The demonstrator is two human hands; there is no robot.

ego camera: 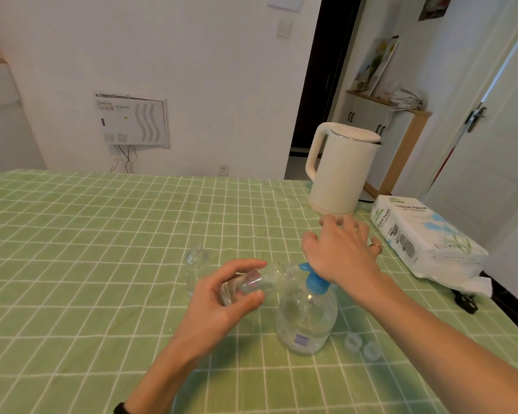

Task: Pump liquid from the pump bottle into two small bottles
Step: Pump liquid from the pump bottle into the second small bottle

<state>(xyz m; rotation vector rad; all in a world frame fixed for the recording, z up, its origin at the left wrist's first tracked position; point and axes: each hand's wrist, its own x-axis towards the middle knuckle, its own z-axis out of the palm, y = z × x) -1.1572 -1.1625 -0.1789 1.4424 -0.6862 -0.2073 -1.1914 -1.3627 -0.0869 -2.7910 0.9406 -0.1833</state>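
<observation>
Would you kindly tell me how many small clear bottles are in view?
2. The held small bottle is tilted in the left hand, mouth toward the pump bottle; the standing small bottle is upright on the tablecloth beyond that hand. None appears hidden.

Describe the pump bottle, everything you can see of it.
The pump bottle is clear plastic with a round body, a blue pump head and a small blue-printed label low on its front. It stands upright on the green checked tablecloth. The right hand rests on the pump head. Its spout points left, at the mouth of a small clear bottle held tilted by the left hand.
</observation>
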